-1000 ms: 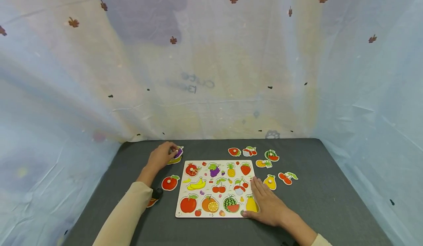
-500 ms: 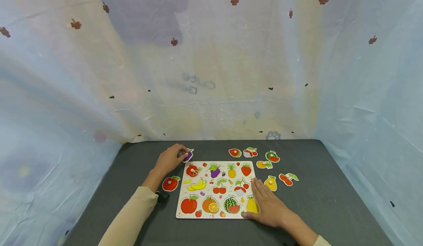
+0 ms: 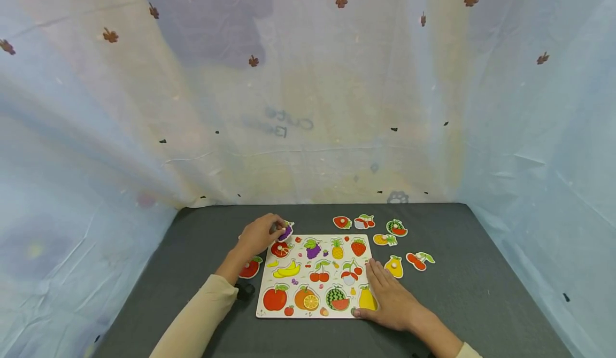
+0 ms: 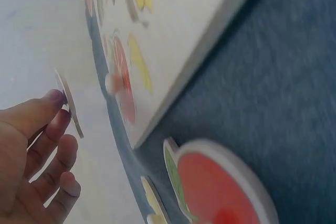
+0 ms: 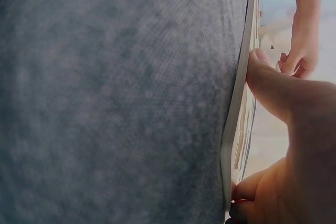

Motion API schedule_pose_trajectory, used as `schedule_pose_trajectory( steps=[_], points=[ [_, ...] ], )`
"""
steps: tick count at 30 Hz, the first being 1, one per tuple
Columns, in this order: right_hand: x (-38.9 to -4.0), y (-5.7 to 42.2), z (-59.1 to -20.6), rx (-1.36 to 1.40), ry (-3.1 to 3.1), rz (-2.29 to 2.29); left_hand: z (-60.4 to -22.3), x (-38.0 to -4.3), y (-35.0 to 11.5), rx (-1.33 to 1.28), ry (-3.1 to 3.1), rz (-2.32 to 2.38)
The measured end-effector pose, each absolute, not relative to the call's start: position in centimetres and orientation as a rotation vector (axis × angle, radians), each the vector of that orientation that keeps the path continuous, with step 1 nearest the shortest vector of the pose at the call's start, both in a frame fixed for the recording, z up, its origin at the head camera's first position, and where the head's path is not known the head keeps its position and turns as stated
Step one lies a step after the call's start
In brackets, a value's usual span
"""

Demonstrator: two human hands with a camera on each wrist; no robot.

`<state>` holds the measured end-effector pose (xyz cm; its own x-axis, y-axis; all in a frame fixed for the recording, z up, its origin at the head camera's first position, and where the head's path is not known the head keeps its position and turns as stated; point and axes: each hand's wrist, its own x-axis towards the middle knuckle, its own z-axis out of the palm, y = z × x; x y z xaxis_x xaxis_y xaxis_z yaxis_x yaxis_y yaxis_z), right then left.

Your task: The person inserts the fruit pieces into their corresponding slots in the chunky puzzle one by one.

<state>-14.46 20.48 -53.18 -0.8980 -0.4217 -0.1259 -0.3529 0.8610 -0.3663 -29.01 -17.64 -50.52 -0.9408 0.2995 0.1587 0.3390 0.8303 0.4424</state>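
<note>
Grape piece (image 3: 287,232) pinched by left hand (image 3: 260,235) at far-left corner of puzzle board (image 3: 266,279); printed grapes (image 3: 313,249) placed right, slightly near; right edge covered by straight-fingered right hand (image 3: 393,298).

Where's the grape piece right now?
In the head view, the grape piece is pinched in the left hand, near the far left corner of the puzzle board.
</note>
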Motion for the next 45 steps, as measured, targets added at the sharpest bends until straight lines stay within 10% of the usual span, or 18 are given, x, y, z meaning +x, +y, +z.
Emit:
schedule_pose_trajectory(
  steps=[45],
  points=[
    [-14.6,20.6,-53.7,-0.604,2.83,-0.499,-52.0,-28.8,-11.5,-0.82,-3.033,-0.53]
  ],
)
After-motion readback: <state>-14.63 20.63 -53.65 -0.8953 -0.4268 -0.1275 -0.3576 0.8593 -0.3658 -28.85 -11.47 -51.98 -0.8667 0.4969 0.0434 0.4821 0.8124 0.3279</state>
